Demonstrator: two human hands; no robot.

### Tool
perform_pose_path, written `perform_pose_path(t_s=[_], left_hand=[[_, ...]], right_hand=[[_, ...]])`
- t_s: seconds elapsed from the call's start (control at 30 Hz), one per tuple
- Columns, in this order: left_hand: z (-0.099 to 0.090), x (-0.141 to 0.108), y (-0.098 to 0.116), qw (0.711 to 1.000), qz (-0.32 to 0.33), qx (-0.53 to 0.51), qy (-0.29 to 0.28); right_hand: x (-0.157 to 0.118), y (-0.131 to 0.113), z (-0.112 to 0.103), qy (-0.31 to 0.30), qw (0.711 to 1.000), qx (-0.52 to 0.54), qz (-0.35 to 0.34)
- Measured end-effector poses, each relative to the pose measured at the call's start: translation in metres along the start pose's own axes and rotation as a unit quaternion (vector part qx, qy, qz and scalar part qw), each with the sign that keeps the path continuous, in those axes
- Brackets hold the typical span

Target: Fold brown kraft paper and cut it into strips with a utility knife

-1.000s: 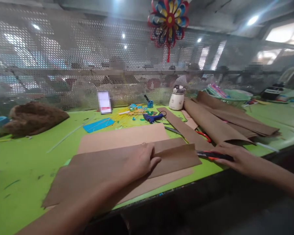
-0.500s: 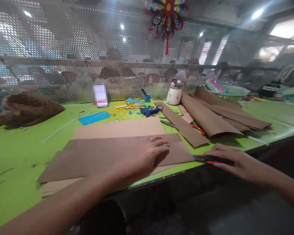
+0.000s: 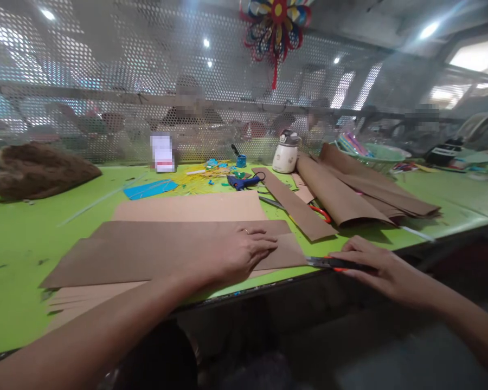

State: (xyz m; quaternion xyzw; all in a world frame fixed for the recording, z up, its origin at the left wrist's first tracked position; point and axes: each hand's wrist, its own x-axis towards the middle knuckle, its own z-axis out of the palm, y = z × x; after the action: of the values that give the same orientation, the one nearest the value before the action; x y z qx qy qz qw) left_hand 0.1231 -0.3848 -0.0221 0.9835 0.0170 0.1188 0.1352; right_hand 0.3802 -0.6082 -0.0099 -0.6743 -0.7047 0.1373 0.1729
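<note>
My left hand (image 3: 244, 250) lies on a folded sheet of brown kraft paper (image 3: 146, 249), fingers stretched out and pressing near its right end. A lighter brown sheet (image 3: 191, 206) shows from under it at the back, and more paper layers (image 3: 93, 300) stick out along the front left. My right hand (image 3: 384, 271) is closed around a black and orange utility knife (image 3: 329, 263). The knife's tip points left and meets the folded paper's right corner, close to the table's front edge. Whether the blade is inside the fold I cannot tell.
Behind the paper lie a blue glue gun (image 3: 244, 181), a blue card (image 3: 150, 189) and yellow shreds (image 3: 187, 184). Red-handled scissors (image 3: 321, 213) lie partly under a brown strip (image 3: 295, 206). Rolled brown paper (image 3: 341, 195) and a white bottle (image 3: 285, 154) stand beyond.
The view has shifted slightly, so most things sit a little further left. Both hands keep nearly the same place on the paper and the knife, whose tip stays at the paper's right corner.
</note>
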Motion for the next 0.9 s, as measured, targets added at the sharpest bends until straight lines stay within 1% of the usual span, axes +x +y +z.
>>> perform_pose_path(t_s=[0.1, 0.2, 0.33, 0.5, 0.77, 0.9], left_hand=[[0.000, 0.001, -0.001, 1.000, 0.012, 0.001, 0.009], [0.001, 0.001, -0.002, 1.000, 0.019, 0.000, 0.012], [0.003, 0.001, -0.004, 1.000, 0.010, 0.005, 0.025], [0.003, 0.001, -0.001, 0.999, 0.011, 0.003, 0.039], [0.005, 0.002, -0.003, 0.999, 0.006, 0.000, 0.044], [0.004, 0.004, -0.003, 0.999, 0.000, -0.008, 0.043]], right_hand=[[0.002, 0.001, 0.001, 0.000, 1.000, 0.002, -0.008], [0.003, -0.003, 0.001, 0.003, 1.000, 0.003, -0.010], [0.002, -0.010, 0.000, 0.001, 1.000, 0.005, -0.003], [-0.006, -0.010, 0.002, -0.001, 1.000, 0.012, 0.002], [0.009, -0.025, 0.006, 0.011, 1.000, -0.005, -0.003], [0.002, -0.026, 0.007, 0.007, 1.000, -0.015, -0.005]])
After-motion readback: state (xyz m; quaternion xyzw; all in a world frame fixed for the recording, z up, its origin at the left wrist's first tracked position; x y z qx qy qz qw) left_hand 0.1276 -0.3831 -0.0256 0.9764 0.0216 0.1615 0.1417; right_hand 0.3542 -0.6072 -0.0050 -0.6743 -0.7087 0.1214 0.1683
